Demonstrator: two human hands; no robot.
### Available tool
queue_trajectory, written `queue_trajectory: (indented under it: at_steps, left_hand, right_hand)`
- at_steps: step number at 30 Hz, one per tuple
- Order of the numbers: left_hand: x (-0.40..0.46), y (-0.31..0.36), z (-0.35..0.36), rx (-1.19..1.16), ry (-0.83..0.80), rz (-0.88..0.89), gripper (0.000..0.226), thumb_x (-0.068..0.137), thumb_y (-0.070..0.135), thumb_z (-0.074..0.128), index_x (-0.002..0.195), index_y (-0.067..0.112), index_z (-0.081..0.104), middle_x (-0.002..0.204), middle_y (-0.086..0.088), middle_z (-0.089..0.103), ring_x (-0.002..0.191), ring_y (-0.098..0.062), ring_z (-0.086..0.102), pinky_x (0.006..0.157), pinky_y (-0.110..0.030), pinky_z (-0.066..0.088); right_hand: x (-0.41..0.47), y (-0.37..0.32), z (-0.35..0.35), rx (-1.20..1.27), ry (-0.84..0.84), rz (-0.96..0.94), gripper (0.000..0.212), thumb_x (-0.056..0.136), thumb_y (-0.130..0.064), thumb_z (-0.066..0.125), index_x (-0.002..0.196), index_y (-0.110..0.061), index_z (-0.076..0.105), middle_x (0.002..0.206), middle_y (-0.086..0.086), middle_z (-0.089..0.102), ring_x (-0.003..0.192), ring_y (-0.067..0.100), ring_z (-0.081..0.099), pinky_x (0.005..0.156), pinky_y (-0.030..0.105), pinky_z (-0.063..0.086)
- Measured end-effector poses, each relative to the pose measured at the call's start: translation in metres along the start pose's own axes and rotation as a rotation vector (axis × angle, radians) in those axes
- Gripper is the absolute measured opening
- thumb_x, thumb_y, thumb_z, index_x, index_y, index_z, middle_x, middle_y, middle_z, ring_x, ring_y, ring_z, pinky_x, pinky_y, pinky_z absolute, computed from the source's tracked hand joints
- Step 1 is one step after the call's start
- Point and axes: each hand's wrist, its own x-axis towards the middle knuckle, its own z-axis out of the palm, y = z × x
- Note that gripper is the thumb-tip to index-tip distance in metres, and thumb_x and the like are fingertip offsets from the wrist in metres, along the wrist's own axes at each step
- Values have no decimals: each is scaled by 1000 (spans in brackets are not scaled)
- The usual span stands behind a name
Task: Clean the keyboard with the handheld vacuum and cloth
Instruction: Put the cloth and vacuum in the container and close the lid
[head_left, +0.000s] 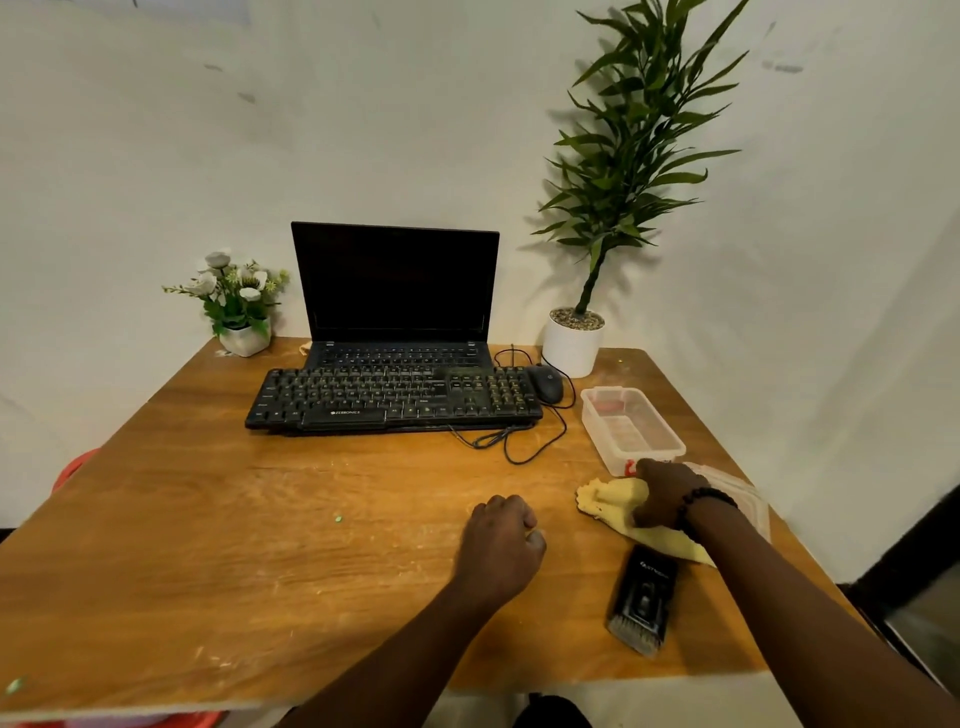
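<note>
At a wooden table (260, 519), my right hand (665, 493) rests on the yellow cloth (613, 496), fingers curled down into its bunched folds in what looks like a grip, though the fingertips are hidden under the hand; my left hand (501, 540) sits knuckles-up on the bare wood to the left of it, fingers curled in and holding nothing that I can see; the handheld vacuum (644, 592) lies flat just nearer me than the right hand, between the two forearms, brush end towards me, one corner of the cloth touching its far end; the keyboard (395, 397) waits well beyond both hands, against the base of an open laptop (395, 291), with a mouse (546, 384) at its right end and a clear plastic tub (631, 428) just past the right hand; I judge the cloth soft and light, limp enough to bunch anywhere, best gathered at the middle; the vacuum looks rigid, compact and likely smooth-sided, best taken round its black body, clear of the bristles; the keyboard appears stiff and light, its cable loose, so it may slide under wiping unless steadied; counted: one cloth, one vacuum, one keyboard, one laptop, one mouse, one tub, two potted plants, two hands
</note>
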Motion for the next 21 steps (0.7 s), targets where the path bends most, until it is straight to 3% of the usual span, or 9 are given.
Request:
queue_trajectory:
  at_steps: [4,7,9,11,14,16,18,21]
  left_hand:
    - [3,3,2,-27,-10,2,19,94,30,60,108,18,61,110,-1,59,105,-20,52,90,-37,45]
    - [5,8,2,-55,-22,-7,19,94,30,61,107,17,61,109,-2,59,104,-20,54,90,-38,47]
    - [4,16,-2,-131,-35,-33,21,96,33,60,105,15,61,105,-2,62,97,-19,57,84,-36,49]
    - [4,28,-9,-331,-137,-114,33,98,48,55,107,17,60,102,-1,64,89,-15,58,76,-32,47]
    - [6,49,-15,-775,-355,-246,61,90,74,42,113,20,58,105,3,68,94,-15,64,85,-36,52]
    - [9,58,-18,-1013,-357,-320,59,95,69,40,121,20,60,109,-1,73,101,-21,70,91,-42,55]
    - [12,63,-20,-1127,-277,-343,41,100,52,48,120,19,63,110,-6,74,103,-23,71,92,-43,57]
    - [15,60,-24,-1121,-116,-305,29,98,32,60,120,13,62,111,-8,73,100,-23,69,79,-34,58]
  right_hand:
    - [1,4,1,87,-17,43,72,75,-39,75,133,-16,38,133,5,51,122,24,49,103,41,41]
    - [-4,3,-7,202,-35,25,64,77,-37,75,128,-10,46,131,8,52,117,23,51,96,35,46]
    - [-13,2,-18,517,-33,10,57,76,-34,77,120,-7,52,120,10,58,104,24,56,81,33,49]
    - [-29,-3,-27,1071,-102,-19,51,76,-23,78,118,-6,55,109,13,65,95,28,61,73,36,51]
    - [-51,-16,-26,1623,-228,-129,59,69,-11,75,124,-11,54,112,17,66,100,33,63,78,44,54]
    - [-60,-25,-21,1769,-270,-192,54,70,-7,71,121,-14,55,114,19,66,106,37,61,86,51,52]
    - [-64,-30,-13,1803,-285,-210,52,73,-7,70,122,-14,54,116,21,66,108,39,61,88,54,51]
    - [-65,-32,-1,1838,-273,-145,55,76,-8,72,127,-14,51,118,19,65,111,39,60,87,57,51]
